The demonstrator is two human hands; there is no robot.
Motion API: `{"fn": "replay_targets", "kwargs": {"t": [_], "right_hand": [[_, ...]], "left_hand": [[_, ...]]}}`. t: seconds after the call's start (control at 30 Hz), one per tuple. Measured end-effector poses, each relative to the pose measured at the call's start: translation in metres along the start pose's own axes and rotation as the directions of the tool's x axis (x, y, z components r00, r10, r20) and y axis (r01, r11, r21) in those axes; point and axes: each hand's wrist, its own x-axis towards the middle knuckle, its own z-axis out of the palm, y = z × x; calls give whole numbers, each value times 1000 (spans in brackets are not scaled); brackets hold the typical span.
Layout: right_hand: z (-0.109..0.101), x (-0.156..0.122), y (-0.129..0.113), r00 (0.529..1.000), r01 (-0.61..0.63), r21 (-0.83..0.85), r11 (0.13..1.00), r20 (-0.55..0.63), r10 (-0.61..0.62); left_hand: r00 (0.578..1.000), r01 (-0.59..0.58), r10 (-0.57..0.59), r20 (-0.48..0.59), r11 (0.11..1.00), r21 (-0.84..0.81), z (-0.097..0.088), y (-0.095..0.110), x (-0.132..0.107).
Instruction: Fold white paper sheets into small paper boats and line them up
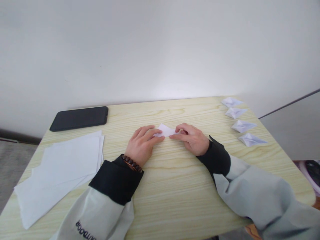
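Note:
A small folded piece of white paper (165,130) lies on the table between my hands, with a peak on its upper edge. My left hand (141,143) has its fingers and thumb closed on the paper's left end. At the other end, my right hand (192,138) pinches the paper between curled fingers and thumb. The fingertips cover both ends of the paper, so its full outline is hidden.
Several pointed folded paper pieces (243,126) stand in a column along the table's right edge. A stack of white paper sheets (70,160) lies at the left, below a black phone (80,118). The wooden table (175,193) meets a white wall (160,50).

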Motion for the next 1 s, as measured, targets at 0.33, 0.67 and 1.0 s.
{"fn": "replay_targets", "kwargs": {"t": [0.33,0.67,1.0], "right_hand": [[-5,-9,5,999,-52,23,998,13,52],[-11,-17,9,996,-83,35,996,-8,83],[-16,-20,10,998,-69,-16,997,11,70]], "left_hand": [[1000,0,0,-9,1000,-14,0,-1,-1],[1000,23,-22,13,999,-25,0,-1,-1],[1000,16,-16,-2,1000,-25,1,-2,-1]]}}
